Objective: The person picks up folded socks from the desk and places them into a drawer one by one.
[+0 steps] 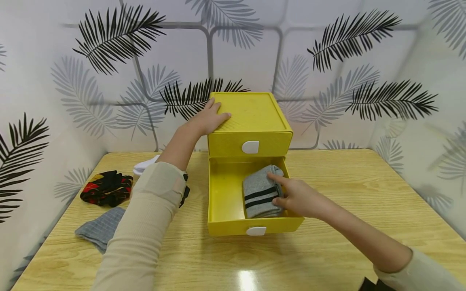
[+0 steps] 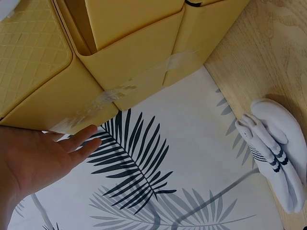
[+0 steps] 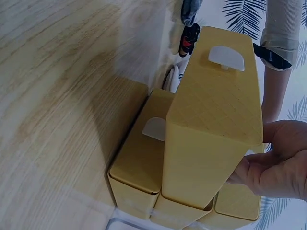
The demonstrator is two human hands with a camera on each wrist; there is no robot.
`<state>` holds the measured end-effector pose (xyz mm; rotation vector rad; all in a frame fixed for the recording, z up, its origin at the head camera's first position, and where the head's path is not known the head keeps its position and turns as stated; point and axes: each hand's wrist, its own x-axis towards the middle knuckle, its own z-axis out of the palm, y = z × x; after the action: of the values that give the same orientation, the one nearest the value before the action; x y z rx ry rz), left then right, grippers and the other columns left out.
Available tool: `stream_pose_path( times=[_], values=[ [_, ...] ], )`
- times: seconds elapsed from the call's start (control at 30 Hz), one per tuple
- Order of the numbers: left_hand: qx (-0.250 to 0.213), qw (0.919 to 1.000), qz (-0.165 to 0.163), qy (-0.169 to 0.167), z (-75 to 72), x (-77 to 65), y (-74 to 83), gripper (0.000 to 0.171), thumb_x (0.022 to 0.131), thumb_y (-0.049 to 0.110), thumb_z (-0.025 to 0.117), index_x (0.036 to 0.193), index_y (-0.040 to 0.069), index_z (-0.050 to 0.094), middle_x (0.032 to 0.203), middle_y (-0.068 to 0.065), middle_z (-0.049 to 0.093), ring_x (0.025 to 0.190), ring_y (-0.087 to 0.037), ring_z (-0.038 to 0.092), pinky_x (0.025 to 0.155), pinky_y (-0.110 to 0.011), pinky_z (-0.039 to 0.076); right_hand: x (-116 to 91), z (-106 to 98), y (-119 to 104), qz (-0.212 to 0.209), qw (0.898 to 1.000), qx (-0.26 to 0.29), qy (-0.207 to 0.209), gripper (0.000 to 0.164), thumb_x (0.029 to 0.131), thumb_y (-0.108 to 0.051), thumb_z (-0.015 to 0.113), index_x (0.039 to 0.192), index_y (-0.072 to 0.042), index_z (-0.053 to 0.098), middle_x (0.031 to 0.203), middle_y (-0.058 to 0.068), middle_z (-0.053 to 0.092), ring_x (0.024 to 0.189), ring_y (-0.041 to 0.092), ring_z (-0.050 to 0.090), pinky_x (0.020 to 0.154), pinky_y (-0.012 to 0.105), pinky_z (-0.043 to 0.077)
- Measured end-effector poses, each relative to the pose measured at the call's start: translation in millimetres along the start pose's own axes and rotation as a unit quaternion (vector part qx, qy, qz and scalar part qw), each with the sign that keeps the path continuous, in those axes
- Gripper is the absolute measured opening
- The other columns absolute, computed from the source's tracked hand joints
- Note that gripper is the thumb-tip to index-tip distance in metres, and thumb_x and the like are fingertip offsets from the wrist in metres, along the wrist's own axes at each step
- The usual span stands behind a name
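A yellow drawer cabinet stands on the table with one drawer pulled out below the top one. Inside that drawer, on its right side, lies a folded grey knit sock bundle with black stripes. My right hand reaches over the drawer's right wall and grips the bundle's right edge between thumb and index finger; the other fingers are hidden. On the cabinet's top left edge rests my left hand, its fingers extended. The left wrist view shows that hand beside the cabinet's side wall.
Left on the table lie a black, red and yellow patterned folded cloth, a grey checked cloth and white striped socks. Another closed drawer sits beneath the pulled-out one. A leaf-patterned wall stands behind.
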<state>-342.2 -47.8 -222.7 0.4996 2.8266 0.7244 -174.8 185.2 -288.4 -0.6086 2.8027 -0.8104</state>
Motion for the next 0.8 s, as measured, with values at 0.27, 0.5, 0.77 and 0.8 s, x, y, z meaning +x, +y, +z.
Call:
stream_pose_path(
  times=[0.27, 0.5, 0.77, 0.8],
  values=[
    [-0.001, 1.0000, 0.003, -0.001, 1.1, 1.8, 1.4, 0.068, 0.097, 0.050, 0.027, 0.149, 0.014, 0.004, 0.151, -0.001, -0.016, 0.137, -0.027, 0.000, 0.107, -0.046, 0.010, -7, -12, -11, 0.026, 0.999, -0.045, -0.004, 0.062, 0.086, -0.006, 0.063, 0.135, 0.015, 0.031, 0.084, 0.020, 0.063, 0.050, 0.014, 0.052, 0.048, 0.026, 0.042],
    [0.001, 1.0000, 0.001, -0.001, 0.1, 1.5, -1.2, 0.068, 0.096, 0.051, 0.027, 0.149, 0.015, 0.004, 0.151, -0.001, -0.016, 0.137, -0.027, 0.000, 0.107, -0.047, 0.010, -16, -50, -18, 0.002, 1.000, 0.000, -0.009, 0.052, 0.090, -0.009, 0.058, 0.133, 0.012, 0.038, 0.124, 0.031, 0.047, 0.084, 0.028, 0.065, 0.072, 0.038, 0.052],
    [-0.008, 1.0000, 0.001, -0.005, -0.6, 0.7, -0.8, 0.068, 0.096, 0.051, 0.027, 0.149, 0.015, 0.003, 0.151, -0.001, -0.017, 0.137, -0.029, 0.000, 0.107, -0.049, 0.009, 15, -106, -15, -0.020, 0.992, -0.018, 0.126, 0.033, 0.094, -0.012, 0.053, 0.122, 0.004, 0.055, 0.112, 0.023, 0.059, 0.087, 0.031, 0.063, 0.067, 0.036, 0.053],
    [-0.009, 1.0000, 0.002, -0.004, -0.4, 0.4, -0.9, 0.068, 0.097, 0.051, 0.027, 0.149, 0.015, 0.003, 0.151, -0.001, -0.017, 0.137, -0.029, 0.000, 0.107, -0.049, 0.010, 22, -111, -12, -0.013, 0.989, -0.036, 0.142, 0.033, 0.095, -0.016, 0.052, 0.122, 0.002, 0.056, 0.112, 0.022, 0.059, 0.089, 0.031, 0.062, 0.069, 0.038, 0.052]
  ],
)
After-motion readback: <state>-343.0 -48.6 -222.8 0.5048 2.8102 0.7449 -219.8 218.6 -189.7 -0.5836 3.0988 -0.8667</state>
